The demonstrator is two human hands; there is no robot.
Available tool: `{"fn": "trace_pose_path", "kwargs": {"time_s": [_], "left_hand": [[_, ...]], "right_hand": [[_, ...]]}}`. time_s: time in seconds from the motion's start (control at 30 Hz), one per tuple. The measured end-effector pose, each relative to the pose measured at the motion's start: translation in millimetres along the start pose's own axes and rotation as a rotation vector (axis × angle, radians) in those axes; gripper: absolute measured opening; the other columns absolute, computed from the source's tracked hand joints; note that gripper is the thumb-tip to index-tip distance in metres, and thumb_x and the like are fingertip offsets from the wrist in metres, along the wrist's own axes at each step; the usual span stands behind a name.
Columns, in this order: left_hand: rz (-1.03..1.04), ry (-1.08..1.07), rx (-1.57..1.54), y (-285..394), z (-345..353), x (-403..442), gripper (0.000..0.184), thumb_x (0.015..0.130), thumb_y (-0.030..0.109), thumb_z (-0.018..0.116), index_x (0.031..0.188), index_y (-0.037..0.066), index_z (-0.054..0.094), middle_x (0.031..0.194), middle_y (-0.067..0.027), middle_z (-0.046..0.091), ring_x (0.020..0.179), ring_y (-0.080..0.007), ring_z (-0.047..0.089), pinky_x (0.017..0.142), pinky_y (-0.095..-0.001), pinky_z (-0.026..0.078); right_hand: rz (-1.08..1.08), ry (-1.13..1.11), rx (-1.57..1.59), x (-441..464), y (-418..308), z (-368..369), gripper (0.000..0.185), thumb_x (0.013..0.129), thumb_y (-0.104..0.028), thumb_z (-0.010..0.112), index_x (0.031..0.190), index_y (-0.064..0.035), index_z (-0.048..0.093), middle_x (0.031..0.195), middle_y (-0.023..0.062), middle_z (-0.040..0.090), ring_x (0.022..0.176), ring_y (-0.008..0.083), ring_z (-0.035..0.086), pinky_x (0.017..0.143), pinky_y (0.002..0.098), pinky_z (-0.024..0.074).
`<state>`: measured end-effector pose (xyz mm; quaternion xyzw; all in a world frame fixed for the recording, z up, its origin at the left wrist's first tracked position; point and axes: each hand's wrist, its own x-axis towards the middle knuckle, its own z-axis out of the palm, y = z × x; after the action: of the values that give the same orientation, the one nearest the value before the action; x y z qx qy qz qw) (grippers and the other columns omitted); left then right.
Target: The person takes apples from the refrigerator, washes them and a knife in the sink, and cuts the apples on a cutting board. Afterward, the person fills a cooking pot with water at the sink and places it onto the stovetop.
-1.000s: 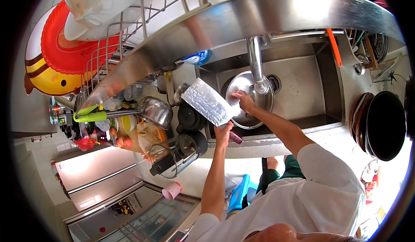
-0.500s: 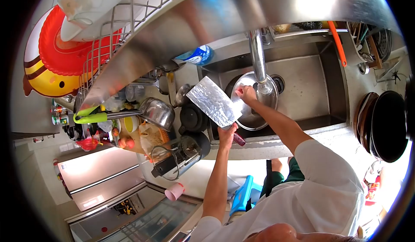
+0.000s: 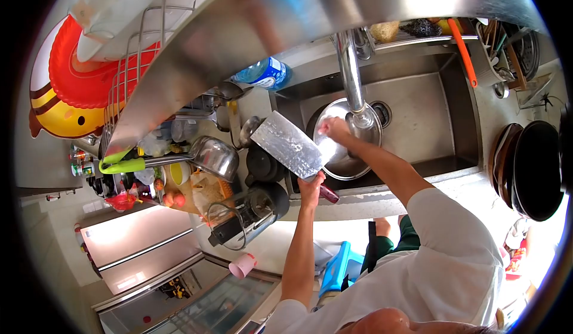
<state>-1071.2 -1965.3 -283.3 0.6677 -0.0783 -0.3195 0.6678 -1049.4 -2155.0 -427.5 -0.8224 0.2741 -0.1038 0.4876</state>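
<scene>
left hand [image 3: 311, 187] clasps a cleaver [image 3: 288, 144], right hand [image 3: 335, 129] bunches its fingers over a metal bowl [image 3: 349, 166].

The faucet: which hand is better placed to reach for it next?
Probably the right hand: it is over the metal bowl, close to the faucet, though I cannot tell whether it holds anything. The left hand grips the cleaver, farther away.

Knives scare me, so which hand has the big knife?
The left hand: it holds the big knife near its dark red handle; the right hand is over the shiny bowl.
</scene>
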Motion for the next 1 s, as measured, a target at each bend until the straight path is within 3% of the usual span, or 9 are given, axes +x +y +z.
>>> {"fn": "trace_pose_path", "kwargs": {"time_s": [0.13,0.23,0.4,0.47,0.5,0.7,0.8,0.87,1.0], "left_hand": [[-0.023,-0.001,0.022,-6,-10,4,0.021,0.065,-0.008,0.055,0.083,0.003,0.057,0.077,-0.0018,0.056,0.067,-0.0103,0.053,0.06,-0.0246,0.043],[-0.016,0.05,-0.054,-7,-13,5,0.024,0.066,-0.008,0.056,0.088,0.003,0.057,0.08,-0.0026,0.056,0.067,-0.0105,0.053,0.06,-0.0242,0.044],[-0.032,0.037,-0.065,-21,-26,13,0.028,0.067,-0.01,0.055,0.093,0.002,0.056,0.083,-0.0038,0.055,0.068,-0.0116,0.052,0.06,-0.0235,0.043],[-0.028,0.032,-0.074,-18,-23,12,0.027,0.068,-0.01,0.055,0.092,0.002,0.056,0.083,-0.0035,0.055,0.068,-0.0115,0.052,0.06,-0.0237,0.043],[-0.024,0.032,-0.077,-18,-24,13,0.026,0.068,-0.01,0.055,0.091,0.002,0.056,0.083,-0.0034,0.055,0.068,-0.0115,0.052,0.06,-0.0238,0.043],[-0.054,0.098,-0.087,-17,-20,11,0.023,0.067,-0.011,0.054,0.085,0.003,0.057,0.08,-0.0023,0.055,0.067,-0.0113,0.052,0.061,-0.0241,0.043],[-0.068,0.056,-0.08,-14,-14,10,0.02,0.067,-0.01,0.056,0.083,0.002,0.057,0.077,-0.0022,0.057,0.067,-0.0112,0.054,0.062,-0.0244,0.043],[-0.085,-0.003,-0.068,-14,-13,12,0.02,0.067,-0.01,0.056,0.083,0.001,0.057,0.077,-0.0018,0.057,0.065,-0.0106,0.053,0.061,-0.0244,0.043],[-0.118,0.001,0.06,-5,-2,7,0.013,0.069,-0.007,0.059,0.079,0.002,0.059,0.074,-0.0013,0.058,0.065,-0.01,0.054,0.061,-0.0243,0.042]], "right_hand": [[0.203,0.188,0.087,3,6,7,0.033,0.08,-0.038,0.063,0.081,-0.0056,0.066,0.077,0.0174,0.065,0.075,0.0352,0.063,0.068,0.0441,0.0502],[0.091,0.301,-0.102,15,88,37,0.038,0.085,-0.031,0.056,0.104,0.0016,0.063,0.109,0.025,0.06,0.1,0.0379,0.059,0.085,0.0439,0.0479],[0.504,-0.535,-0.306,-59,46,0,0.04,0.086,-0.024,0.052,0.115,0.003,0.058,0.126,0.0247,0.051,0.113,0.0353,0.053,0.094,0.0439,0.0434],[0.055,-0.377,0.152,-57,65,80,0.032,0.075,-0.009,0.063,0.106,0.001,0.062,0.096,0.0182,0.065,0.084,0.0251,0.063,0.068,0.0376,0.0509],[0.447,-0.788,0.483,-41,-16,20,0.029,0.086,-0.012,0.05,0.111,0.0018,0.056,0.097,0.0087,0.06,0.082,0.0176,0.059,0.066,0.0279,0.0501],[0.273,0.076,-0.136,-8,72,0,0.032,0.084,-0.01,0.051,0.114,0.0013,0.055,0.104,0.0125,0.058,0.093,0.0221,0.056,0.076,0.0323,0.0458],[0.413,-0.489,-0.237,-74,56,-3,0.034,0.083,-0.009,0.051,0.115,0.0011,0.055,0.108,0.0144,0.057,0.098,0.0243,0.054,0.081,0.0346,0.0436],[0.274,-0.641,0.252,-71,27,19,0.035,0.082,-0.009,0.052,0.116,0.0009,0.055,0.111,0.0157,0.057,0.101,0.0258,0.053,0.085,0.036,0.0422],[0.214,-0.304,0.294,-7,26,0,0.038,0.081,-0.007,0.052,0.118,0.0006,0.054,0.116,0.0182,0.055,0.109,0.0288,0.051,0.091,0.039,0.0393]]}}
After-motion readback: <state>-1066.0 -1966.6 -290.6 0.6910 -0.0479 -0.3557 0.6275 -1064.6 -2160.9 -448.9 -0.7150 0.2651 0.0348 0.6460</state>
